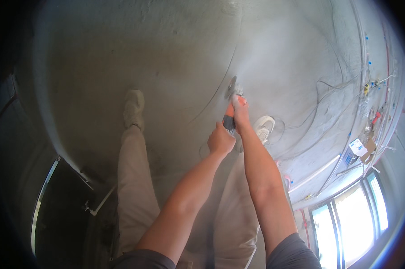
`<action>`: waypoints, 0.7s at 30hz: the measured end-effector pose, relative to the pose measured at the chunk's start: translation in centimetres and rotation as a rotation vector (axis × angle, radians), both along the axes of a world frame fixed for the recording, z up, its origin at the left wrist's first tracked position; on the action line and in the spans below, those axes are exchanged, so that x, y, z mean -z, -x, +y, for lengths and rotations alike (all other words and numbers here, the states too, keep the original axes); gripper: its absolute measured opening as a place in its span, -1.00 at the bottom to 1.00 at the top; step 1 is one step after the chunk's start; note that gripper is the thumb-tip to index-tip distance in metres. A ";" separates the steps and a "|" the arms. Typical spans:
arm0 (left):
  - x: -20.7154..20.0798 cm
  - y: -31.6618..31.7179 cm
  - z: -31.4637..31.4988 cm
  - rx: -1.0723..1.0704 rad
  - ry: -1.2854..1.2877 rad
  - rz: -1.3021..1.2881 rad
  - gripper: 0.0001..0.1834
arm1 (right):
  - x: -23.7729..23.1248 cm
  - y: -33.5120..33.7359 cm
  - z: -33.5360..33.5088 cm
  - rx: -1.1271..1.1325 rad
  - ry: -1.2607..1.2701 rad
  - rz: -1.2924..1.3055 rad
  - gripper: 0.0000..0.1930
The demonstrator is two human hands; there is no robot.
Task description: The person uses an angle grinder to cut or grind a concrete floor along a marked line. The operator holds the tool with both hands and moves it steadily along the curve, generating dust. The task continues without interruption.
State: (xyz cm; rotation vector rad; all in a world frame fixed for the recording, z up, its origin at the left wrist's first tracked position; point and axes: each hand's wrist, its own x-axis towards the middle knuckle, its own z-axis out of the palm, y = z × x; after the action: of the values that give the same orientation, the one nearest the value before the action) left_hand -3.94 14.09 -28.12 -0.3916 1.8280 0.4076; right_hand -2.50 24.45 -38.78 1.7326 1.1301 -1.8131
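Note:
Both hands hold an orange and black angle grinder (230, 117) in front of me, pointing away. My left hand (222, 140) is closed around its rear end. Farther forward, my right hand (241, 112) wraps the orange body just behind the head. The round cutting disc (230, 87) stands on edge at the far end, close to the grey concrete floor (175, 67). Whether it touches the floor, I cannot tell. A thin dark curved line (216, 94) runs on the floor just left of the disc. Pale dust hangs beyond and right of the tool.
My shoes stand wide apart, the left shoe (134, 108) and right shoe (264, 127) on either side. Loose cable (317, 105) trails over the floor at right. Farther right lie pipes (317, 172), a cardboard box (368, 150) and small fittings. Windows (352, 219) are at lower right.

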 end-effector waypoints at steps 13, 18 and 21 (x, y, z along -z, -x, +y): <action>-0.1 0.8 1.6 0.008 0.006 0.047 -0.59 | 0.7 1.1 1.4 -0.007 -0.036 -0.014 -0.28; -0.3 1.2 2.2 -0.013 0.013 0.046 -0.60 | 2.2 0.7 1.8 -0.062 -0.047 0.039 -0.23; -0.1 1.6 2.3 -0.021 0.016 0.004 -0.50 | 2.9 0.5 2.1 -0.072 -0.039 0.024 -0.23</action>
State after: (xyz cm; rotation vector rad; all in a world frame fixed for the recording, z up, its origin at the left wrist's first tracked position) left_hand -5.50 16.40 -28.00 -0.4219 1.8335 0.4083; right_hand -3.00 26.57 -41.66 1.6731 1.2293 -1.7847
